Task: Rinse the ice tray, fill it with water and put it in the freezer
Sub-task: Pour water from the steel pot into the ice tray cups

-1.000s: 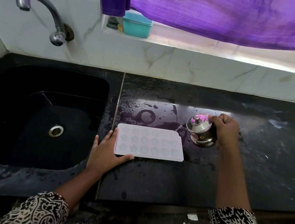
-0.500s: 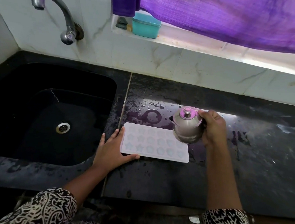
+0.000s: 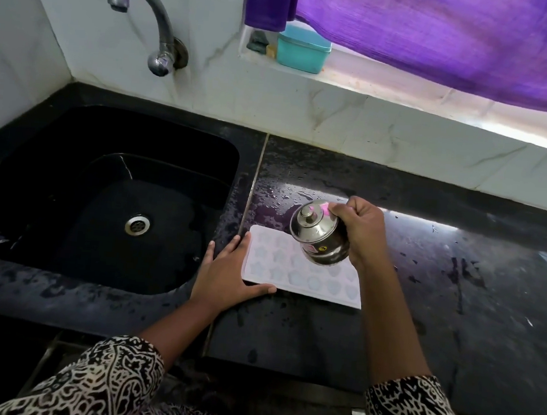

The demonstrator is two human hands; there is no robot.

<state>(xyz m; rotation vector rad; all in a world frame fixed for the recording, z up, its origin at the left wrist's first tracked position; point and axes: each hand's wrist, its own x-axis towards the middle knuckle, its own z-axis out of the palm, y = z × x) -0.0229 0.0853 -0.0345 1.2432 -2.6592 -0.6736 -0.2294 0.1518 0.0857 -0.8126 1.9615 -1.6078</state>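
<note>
A white ice tray (image 3: 280, 270) with star and heart moulds lies flat on the wet black counter (image 3: 456, 289), just right of the sink. My left hand (image 3: 226, 276) rests flat against the tray's left edge, fingers straight, thumb along its front edge. My right hand (image 3: 361, 231) grips a small lidded steel pot (image 3: 319, 234), tilted to the left above the tray's far middle. The pot hides part of the tray, and no stream of water is plainly visible.
A black sink (image 3: 101, 199) with a steel drain (image 3: 137, 224) lies to the left. A curved tap (image 3: 143, 20) comes out of the white wall. A teal box (image 3: 303, 49) sits on the sill under a purple curtain (image 3: 446, 33).
My right hand has carried the steel pot leftward from beside the tray's right end to above the tray. My left hand has stayed at the tray's left edge.
</note>
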